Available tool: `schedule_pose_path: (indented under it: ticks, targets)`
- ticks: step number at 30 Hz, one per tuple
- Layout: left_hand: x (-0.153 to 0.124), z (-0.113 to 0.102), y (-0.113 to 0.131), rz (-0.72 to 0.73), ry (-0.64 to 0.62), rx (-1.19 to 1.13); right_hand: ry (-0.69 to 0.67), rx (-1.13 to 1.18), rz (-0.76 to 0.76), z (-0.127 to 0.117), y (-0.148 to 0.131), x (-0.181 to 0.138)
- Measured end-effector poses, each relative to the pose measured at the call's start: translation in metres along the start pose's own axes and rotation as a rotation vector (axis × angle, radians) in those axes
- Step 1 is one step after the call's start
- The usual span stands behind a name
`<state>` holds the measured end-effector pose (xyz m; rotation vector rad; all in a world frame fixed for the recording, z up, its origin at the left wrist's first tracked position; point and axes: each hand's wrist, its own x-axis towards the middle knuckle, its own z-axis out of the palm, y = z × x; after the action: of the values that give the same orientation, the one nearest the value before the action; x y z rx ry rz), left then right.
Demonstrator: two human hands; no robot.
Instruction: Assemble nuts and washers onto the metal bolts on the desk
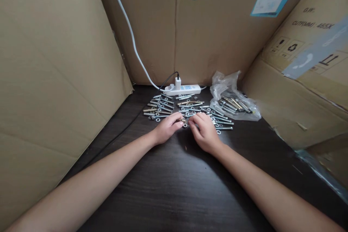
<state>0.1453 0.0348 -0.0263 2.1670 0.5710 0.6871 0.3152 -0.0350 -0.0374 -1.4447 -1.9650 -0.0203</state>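
Note:
My left hand (168, 128) is closed in a pinch around a small brass-coloured metal piece (183, 120), most of it hidden by the fingers. Just right of it, my right hand (204, 130) is closed too, fingertips curled close to the piece. What those fingertips hold, if anything, cannot be made out. A washer (185, 125) shows below the brass-coloured piece. Beyond both hands lie several metal bolts (164, 108), some silver and some brass-coloured, in loose rows. Loose washers (158, 119) are scattered among them.
A clear plastic bag (225, 84) with more bolts (235, 103) lies at the back right. Behind the bolts sits a white power strip (190, 90) with a charger (177, 83). A black cable (119, 134) crosses the dark table (163, 188). Cardboard boxes (152, 36) enclose three sides.

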Motion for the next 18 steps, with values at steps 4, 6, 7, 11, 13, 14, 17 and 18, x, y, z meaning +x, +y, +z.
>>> schedule_pose_path:
  ticks: [4, 6, 7, 11, 13, 14, 17, 18]
  targets:
    - [0.0006, 0.0002, 0.0002, -0.039, 0.024, -0.054, -0.076, -0.114, -0.003, 0.0019, -0.0002, -0.0004]
    - [0.0009, 0.0006, 0.0001, -0.046, 0.034, -0.07, -0.11, -0.154, -0.014, 0.0034, -0.0001, -0.001]
    - [0.001, 0.0008, 0.0, -0.048, 0.038, -0.075, -0.122, -0.168, -0.021, 0.0042, 0.0, -0.0013]
    - [0.0012, 0.0014, -0.0015, -0.059, 0.054, -0.079, -0.133, -0.201, -0.033, 0.0066, 0.0, -0.0021]
    - [0.0011, 0.0014, -0.0023, -0.059, 0.062, -0.079, -0.128, -0.214, -0.031, 0.0077, 0.0005, -0.002]
    - [0.001, 0.0014, -0.0025, -0.056, 0.065, -0.077, -0.124, -0.216, -0.026, 0.0083, 0.001, -0.0019]
    - [0.0004, 0.0007, -0.002, -0.052, 0.071, -0.074, -0.115, -0.209, -0.007, 0.0097, 0.0025, -0.0015]
    - [0.0002, 0.0004, -0.0015, -0.053, 0.072, -0.076, -0.112, -0.203, -0.003, 0.0098, 0.0027, -0.0013]
